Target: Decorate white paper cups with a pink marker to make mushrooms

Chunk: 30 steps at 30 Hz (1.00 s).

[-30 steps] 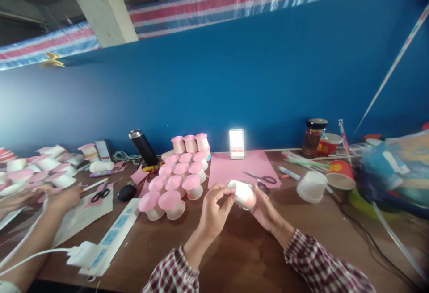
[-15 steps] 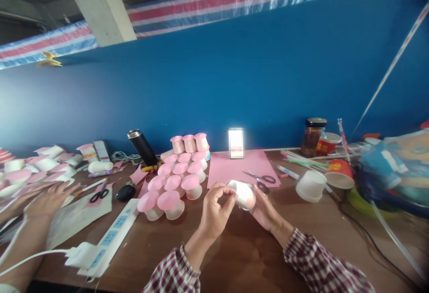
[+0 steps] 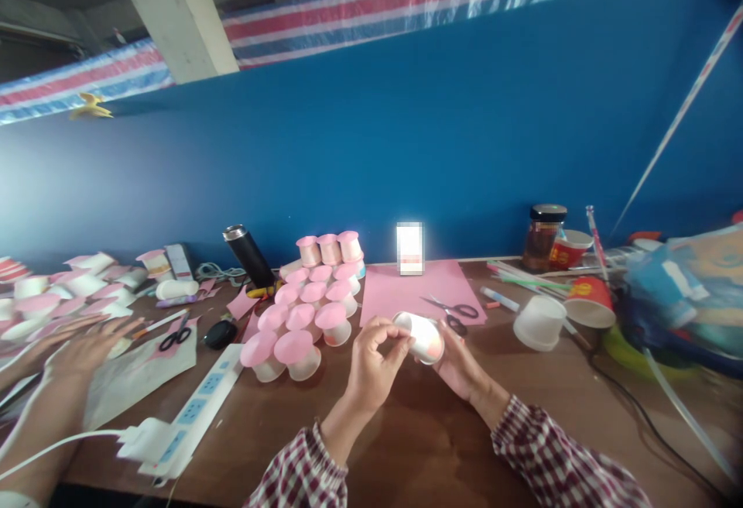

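Risk first: you are holding the cup tipped on its side, above the table, by its rim and far wall only. In my judgement, squeezing harder could be denting the thin wall, and loosening the rim pinch could be letting the cup roll off your right palm onto the bare wood. The scissors are lying just beyond your hands on the pink sheet; a dropped cup could be knocking into them or into the capped cups near your left.

Hands: your left hand is closing thumb and forefinger on the near rim of the cup. Your right hand is cupping it from the far side and below, fingers curled round the wall. Both are gripping it.

Position: the cup is sitting between your two hands, mouth facing left toward you, with a pinkish glow inside. A co-worker's hand is resting flat on paper well apart at far left.
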### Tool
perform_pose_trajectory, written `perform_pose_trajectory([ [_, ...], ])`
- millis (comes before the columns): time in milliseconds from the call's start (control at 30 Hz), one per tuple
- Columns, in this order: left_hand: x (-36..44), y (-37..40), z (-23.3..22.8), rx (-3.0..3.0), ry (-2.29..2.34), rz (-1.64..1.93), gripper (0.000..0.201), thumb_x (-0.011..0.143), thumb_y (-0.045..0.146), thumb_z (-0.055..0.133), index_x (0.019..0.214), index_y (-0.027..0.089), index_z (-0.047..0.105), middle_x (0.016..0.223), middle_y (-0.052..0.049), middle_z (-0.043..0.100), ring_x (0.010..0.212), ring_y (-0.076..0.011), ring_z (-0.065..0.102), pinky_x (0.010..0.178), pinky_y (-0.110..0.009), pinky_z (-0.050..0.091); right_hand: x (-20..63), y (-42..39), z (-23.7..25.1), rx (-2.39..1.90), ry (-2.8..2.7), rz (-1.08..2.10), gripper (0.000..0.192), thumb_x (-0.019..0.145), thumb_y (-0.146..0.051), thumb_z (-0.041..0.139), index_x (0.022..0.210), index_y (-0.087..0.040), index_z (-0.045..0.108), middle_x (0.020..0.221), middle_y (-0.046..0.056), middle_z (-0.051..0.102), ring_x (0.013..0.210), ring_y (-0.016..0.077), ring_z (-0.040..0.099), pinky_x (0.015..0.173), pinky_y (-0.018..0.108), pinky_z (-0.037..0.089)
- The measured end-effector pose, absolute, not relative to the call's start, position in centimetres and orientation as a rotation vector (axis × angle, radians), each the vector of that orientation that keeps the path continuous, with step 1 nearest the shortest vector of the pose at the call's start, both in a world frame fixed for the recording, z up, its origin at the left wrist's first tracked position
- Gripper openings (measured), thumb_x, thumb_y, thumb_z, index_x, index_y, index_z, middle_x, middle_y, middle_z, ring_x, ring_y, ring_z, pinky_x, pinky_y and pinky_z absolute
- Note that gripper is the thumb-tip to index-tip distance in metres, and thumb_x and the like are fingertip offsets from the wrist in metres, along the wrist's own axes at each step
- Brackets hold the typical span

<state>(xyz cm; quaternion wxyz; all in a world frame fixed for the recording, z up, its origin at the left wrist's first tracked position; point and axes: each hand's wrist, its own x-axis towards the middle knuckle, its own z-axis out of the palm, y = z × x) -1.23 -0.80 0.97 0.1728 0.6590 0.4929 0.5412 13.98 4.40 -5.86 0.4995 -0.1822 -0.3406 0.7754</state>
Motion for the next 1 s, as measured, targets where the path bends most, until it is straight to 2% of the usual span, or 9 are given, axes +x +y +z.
perform_pose_trajectory([
  [267, -0.9, -1.1, 1.5, 1.888, 1.376, 1.502, 0.007, 0.083, 0.023, 0.060, 0.079, 0.017, 0.063, 0.082, -0.003, 0.060, 0.079, -0.0148, 0.058, 0.075, -0.027, 0.046, 14.0, 4.2, -5.2, -0.485, -0.827, 1.902, 0.038, 0.082, -0.049, 0.062, 0.105, -0.020, 0.065, 0.093, 0.005, 0.071, 0.070, 0.0156, 0.064, 0.059, 0.027, 0.052],
  [633, -1.1, -0.8, 1.1, 1.932, 1.419, 1.540, 0.005, 0.082, 0.023, 0.061, 0.082, 0.018, 0.062, 0.085, -0.004, 0.060, 0.083, -0.0162, 0.059, 0.079, -0.030, 0.047, 14.0, 4.4, -5.6, -0.490, -0.821, 1.906, 0.036, 0.084, -0.050, 0.060, 0.106, -0.021, 0.065, 0.099, 0.006, 0.070, 0.081, 0.0185, 0.065, 0.060, 0.027, 0.051],
  [800, -1.1, -0.6, 0.7, 1.964, 1.464, 1.590, 0.019, 0.080, 0.024, 0.063, 0.098, 0.018, 0.062, 0.102, -0.008, 0.061, 0.101, -0.0206, 0.057, 0.090, -0.036, 0.047, 14.0, 4.5, -5.9, -0.493, -0.786, 1.914, 0.036, 0.082, -0.051, 0.062, 0.102, -0.021, 0.065, 0.094, 0.005, 0.071, 0.084, 0.0197, 0.066, 0.062, 0.028, 0.052],
  [1000, -1.2, -0.5, 0.4, 2.007, 1.368, 1.509, 0.032, 0.085, 0.022, 0.056, 0.118, 0.020, 0.057, 0.123, -0.012, 0.057, 0.117, -0.0221, 0.052, 0.101, -0.041, 0.042, 14.0, 4.2, -5.6, -0.528, -0.773, 1.942, 0.039, 0.080, -0.053, 0.063, 0.101, -0.021, 0.065, 0.092, 0.006, 0.071, 0.085, 0.0208, 0.066, 0.064, 0.030, 0.054],
])
